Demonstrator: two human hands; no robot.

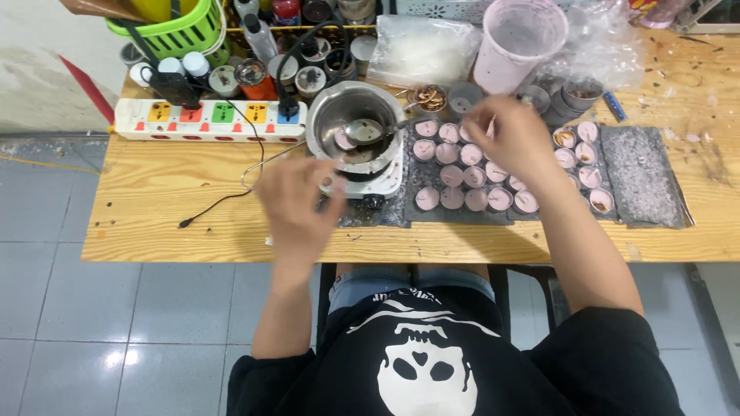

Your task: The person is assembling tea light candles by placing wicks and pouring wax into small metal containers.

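Head view, looking down on a wooden counter (pixel 154 223) that spans the upper half of the frame.

Left hand (pixel 297 204): hovers centre-left, above the counter's near part, just below and left of a steel pot (pixel 353 115). Fingers loosely curled and slightly apart, motion-blurred; they hold nothing that can be seen. Whether they touch the counter cannot be told.

Right hand (pixel 512 139): upper centre-right, over the far rows of small round cups filled with pink wax (pixel 462 176). Fingers drawn together at the tips near the top row; blur hides whether they pinch anything.

The pot sits on a small white hotplate (pixel 370 183), centre of frame. A metal spoon (pixel 368 131) lies in the pot, handle pointing right toward the cups. The cups stand in rows on a dark grey mat (pixel 644 173), right of the pot.

Upper left: white power strip with coloured sockets (pixel 208 119), black cable trailing across the counter toward the near edge. Green basket (pixel 173 27) at top left. Frosted plastic beaker (pixel 518 42) at top centre-right, with clear plastic bags on both sides of it.

Bottom of frame: black shirt with a white skull print (pixel 420 366).
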